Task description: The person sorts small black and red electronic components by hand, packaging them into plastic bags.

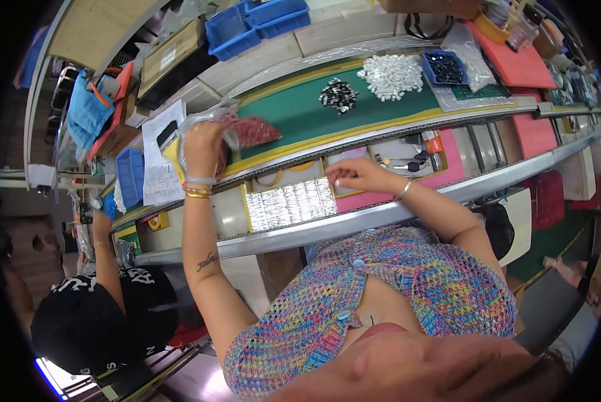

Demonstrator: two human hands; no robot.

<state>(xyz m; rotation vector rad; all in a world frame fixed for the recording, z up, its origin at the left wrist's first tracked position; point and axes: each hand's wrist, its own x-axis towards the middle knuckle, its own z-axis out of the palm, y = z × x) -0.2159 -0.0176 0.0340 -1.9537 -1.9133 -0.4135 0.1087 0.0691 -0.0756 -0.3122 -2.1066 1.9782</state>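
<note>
My left hand (pixel 203 144) is closed on the gathered part of a clear plastic bag (pixel 257 130) that holds small dark red pieces. The bag rests on the green work surface (pixel 287 107). My right hand (pixel 360 175) hovers above the tray strip at the table's near side, its fingers loosely bent and apart, with nothing visible in it. Below and left of it lies a panel of silvery rectangles (pixel 290 204). Keys (pixel 411 164) lie in the compartment to its right. A yellow-handled brush (pixel 172 149) is close beside my left hand.
Beyond my hands sit a pile of white pieces (pixel 392 75), a smaller black-and-silver pile (pixel 338 95) and a blue bin of dark parts (pixel 445 68). Printed sheets (pixel 163 175) and a blue tray (pixel 129 175) lie left. A co-worker in black (pixel 106 318) sits at left.
</note>
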